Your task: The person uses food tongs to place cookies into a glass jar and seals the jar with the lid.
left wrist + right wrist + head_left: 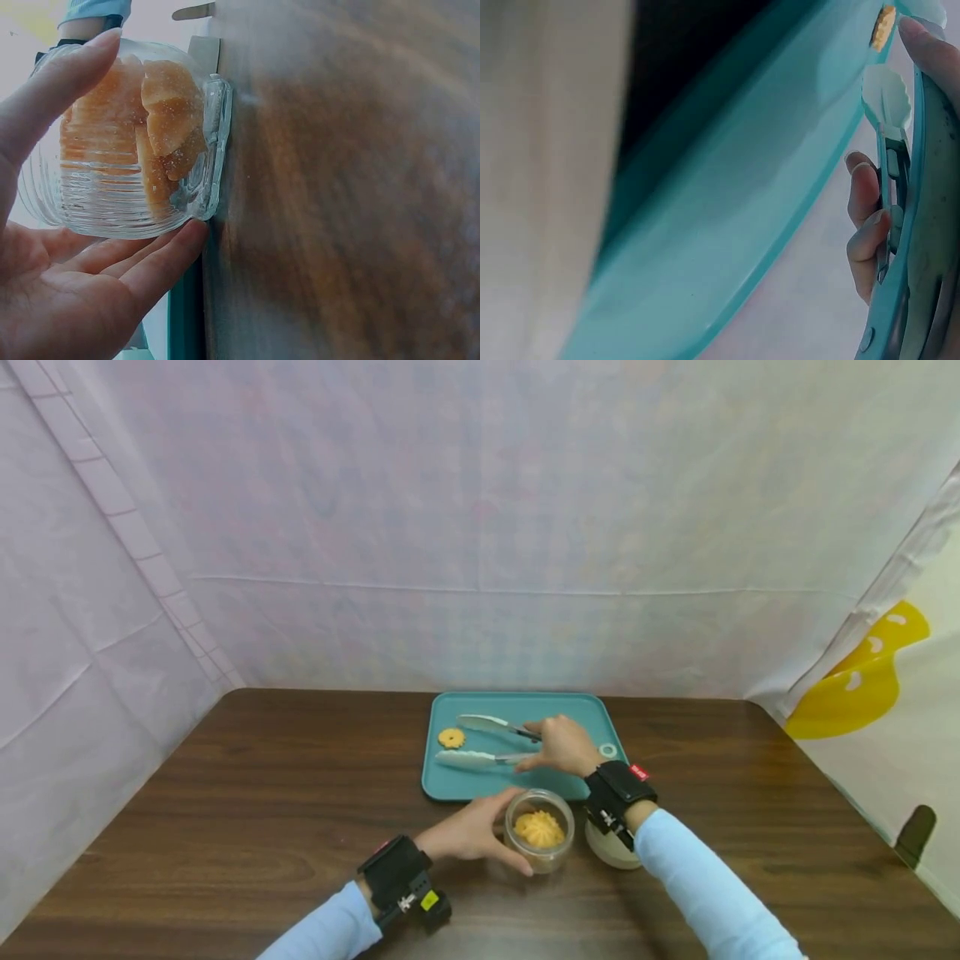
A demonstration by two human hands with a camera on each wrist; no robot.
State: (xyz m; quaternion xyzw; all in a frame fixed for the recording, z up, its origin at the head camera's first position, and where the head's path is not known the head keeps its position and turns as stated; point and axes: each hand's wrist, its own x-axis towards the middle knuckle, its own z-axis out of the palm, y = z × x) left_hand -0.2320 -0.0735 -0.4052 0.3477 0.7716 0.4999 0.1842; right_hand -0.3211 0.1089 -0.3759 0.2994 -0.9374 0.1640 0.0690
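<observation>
My left hand (472,831) is curled around the side of a clear glass jar (553,858) on the table. Pale yellow cookies (538,829) fill it, and ribbed sides show in the left wrist view. Over the teal tray (525,703), my right hand (564,747) grips a pair of tongs (467,760) by the teal handles. Their pale scalloped tips are spread apart and point left. A round cookie (452,738) lies on the tray near those tips, pinched by neither. The right palm hides part of the handles.
A round whitish container or lid (615,852) stands right of the jar, partly hidden under the right wrist. Beyond the dark wooden table (300,777) hangs a pale cloth (480,635). A pale ring (607,750) shows at the tray's right side.
</observation>
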